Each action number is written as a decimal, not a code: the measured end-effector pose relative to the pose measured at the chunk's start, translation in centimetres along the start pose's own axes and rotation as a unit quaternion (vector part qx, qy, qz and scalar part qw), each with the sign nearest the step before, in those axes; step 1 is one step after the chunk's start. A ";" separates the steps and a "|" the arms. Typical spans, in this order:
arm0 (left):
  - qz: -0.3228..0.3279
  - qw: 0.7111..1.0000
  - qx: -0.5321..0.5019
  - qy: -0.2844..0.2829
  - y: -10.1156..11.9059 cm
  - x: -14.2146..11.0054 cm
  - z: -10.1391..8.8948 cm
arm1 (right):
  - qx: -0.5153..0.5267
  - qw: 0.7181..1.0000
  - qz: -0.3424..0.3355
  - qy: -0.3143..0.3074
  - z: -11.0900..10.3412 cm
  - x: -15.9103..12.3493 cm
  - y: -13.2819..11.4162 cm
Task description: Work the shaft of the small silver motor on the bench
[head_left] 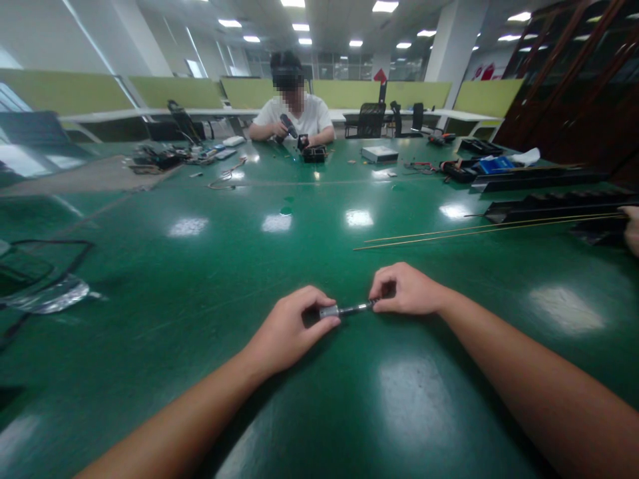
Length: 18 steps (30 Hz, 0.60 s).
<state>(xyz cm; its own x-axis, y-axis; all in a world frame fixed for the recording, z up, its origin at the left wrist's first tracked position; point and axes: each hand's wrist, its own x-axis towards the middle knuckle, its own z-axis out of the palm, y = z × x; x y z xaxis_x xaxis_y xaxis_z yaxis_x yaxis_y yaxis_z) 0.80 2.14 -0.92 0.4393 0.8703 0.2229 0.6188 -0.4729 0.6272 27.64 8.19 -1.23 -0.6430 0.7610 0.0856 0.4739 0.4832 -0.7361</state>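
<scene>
Low over the green table, my left hand [294,326] pinches the grey handle of a small screwdriver [344,311] between thumb and fingers. Its dark shaft with a silvery section points right and lies about level. At the far end of that shaft, my right hand [402,289] is closed in a pinch at the tip. The fingers partly hide the tip, so I cannot tell whether a separate bit or screw is there.
Across the green table [224,259] sits a person [294,110] holding a power drill [288,124] over a black part [314,154]. Two thin rods [449,230] and black rails [559,205] lie at right, near another person's hand [633,229]. Clear plastic wrap [54,296] lies left.
</scene>
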 end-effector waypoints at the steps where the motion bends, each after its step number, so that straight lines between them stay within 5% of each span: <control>1: 0.000 1.000 -0.002 -0.001 0.0 0.0 0.0 | -0.001 1.000 -0.002 -0.003 0.0 0.0 -0.1; 9: -0.004 1.000 -0.004 -0.004 -0.2 0.1 0.1 | 0.005 1.000 -0.021 -0.007 0.6 0.1 -0.6; 18: 0.042 0.999 -0.032 -0.005 0.1 0.4 0.4 | -0.076 0.992 -0.090 0.056 4.3 0.6 -3.1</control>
<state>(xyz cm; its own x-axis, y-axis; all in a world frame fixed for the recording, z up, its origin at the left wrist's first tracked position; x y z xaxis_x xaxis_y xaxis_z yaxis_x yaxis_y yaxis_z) 1.31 2.42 -1.08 0.4953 0.8260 0.2691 0.5365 -0.5345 0.6530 23.22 5.31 -1.76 -0.6583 0.6961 0.2863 0.4480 0.6681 -0.5941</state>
